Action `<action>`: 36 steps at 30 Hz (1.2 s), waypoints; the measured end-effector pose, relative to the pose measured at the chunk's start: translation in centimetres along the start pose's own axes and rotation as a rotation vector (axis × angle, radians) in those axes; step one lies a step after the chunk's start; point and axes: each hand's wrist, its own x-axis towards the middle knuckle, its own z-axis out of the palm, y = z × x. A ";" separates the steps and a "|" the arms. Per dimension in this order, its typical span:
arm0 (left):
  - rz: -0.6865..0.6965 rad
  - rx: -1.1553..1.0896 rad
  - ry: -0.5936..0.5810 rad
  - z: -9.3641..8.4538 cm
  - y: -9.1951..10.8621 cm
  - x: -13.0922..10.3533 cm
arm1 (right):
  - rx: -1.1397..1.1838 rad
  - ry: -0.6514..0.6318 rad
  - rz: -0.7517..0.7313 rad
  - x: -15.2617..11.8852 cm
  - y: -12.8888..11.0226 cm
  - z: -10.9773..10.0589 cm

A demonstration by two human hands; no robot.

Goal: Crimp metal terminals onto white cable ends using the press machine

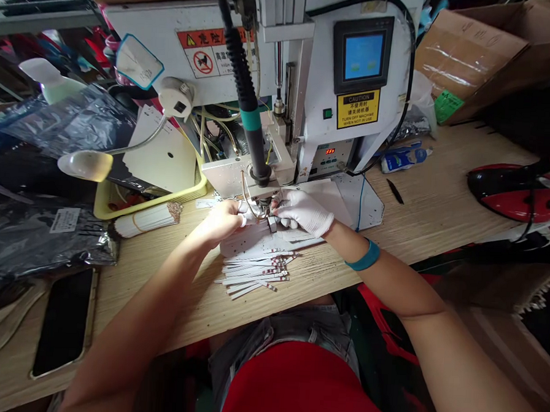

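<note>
At the foot of a white soldering machine (pixel 278 148), both my hands are close to the tip of its black and teal soldering iron (pixel 251 115). My left hand (pixel 226 219), with white covering on some fingertips, pinches at the left of the small metal fixture (pixel 273 223). Whatever it holds is too small to make out. My right hand (pixel 305 212) wears a white glove and has its fingers curled together at the fixture's right side, their contents hidden. Just in front lies a loose pile of thin white strips (pixel 253 272) with reddish marks near their ends.
A banded bundle of white strips (pixel 147 219) lies left, beside a yellow basket (pixel 153 201). Nearby are a lamp (pixel 86 165), a phone (pixel 63 324) and dark plastic bags (pixel 38 230). To the right are a black pointed tool (pixel 394 191), a blue packet (pixel 404 157) and a red iron (pixel 524 194).
</note>
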 end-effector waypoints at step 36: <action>0.369 0.847 0.193 1.1 -1.4 -0.7 | -0.301 0.106 -0.050 -0.6 -1.6 -1.5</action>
